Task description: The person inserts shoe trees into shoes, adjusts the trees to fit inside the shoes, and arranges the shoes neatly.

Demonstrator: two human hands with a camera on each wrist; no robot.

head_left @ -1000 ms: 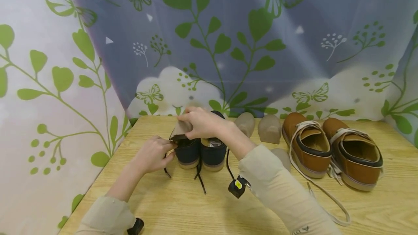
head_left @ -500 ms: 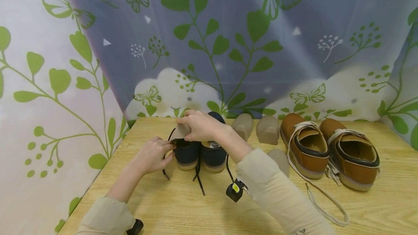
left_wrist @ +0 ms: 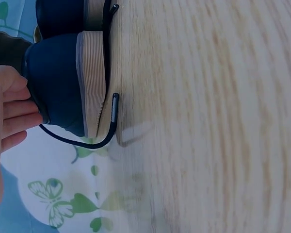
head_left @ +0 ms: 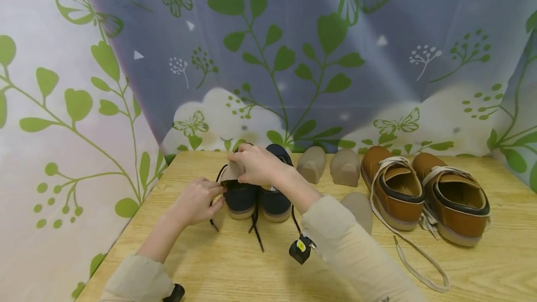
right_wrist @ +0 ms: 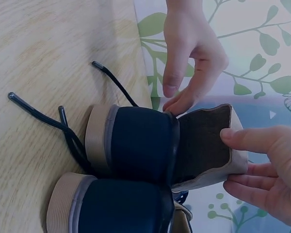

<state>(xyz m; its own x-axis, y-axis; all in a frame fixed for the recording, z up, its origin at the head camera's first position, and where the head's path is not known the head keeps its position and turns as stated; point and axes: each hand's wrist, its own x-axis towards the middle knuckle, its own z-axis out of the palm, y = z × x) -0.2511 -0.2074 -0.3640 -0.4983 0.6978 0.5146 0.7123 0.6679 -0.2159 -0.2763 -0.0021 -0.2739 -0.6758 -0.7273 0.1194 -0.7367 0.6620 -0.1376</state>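
Note:
A pair of navy shoes with black laces stands heel toward me in the head view. My right hand [head_left: 261, 164] pinches a beige shoe insert [right_wrist: 238, 160], a hollow shell with a dark inside, by its edge. The insert sits tilted up in the opening of the left navy shoe [head_left: 241, 199], its lower part hidden there. My left hand [head_left: 197, 203] hooks its fingers at the left side of that shoe's collar, the thumb apart from it. Beside it, the right navy shoe [head_left: 275, 205] is partly covered by my right hand.
Two beige inserts, one [head_left: 312, 164] beside another [head_left: 345, 167], stand behind my right sleeve; a third [head_left: 360, 209] lies nearer. Brown shoes [head_left: 392, 185] with pale loose laces are on the right. A patterned cloth [head_left: 277, 59] hangs behind the wooden table [head_left: 235, 269].
My right hand has dipped slightly with the insert, and the left navy shoe's dark toe now shows behind it. My left hand stays at the collar.

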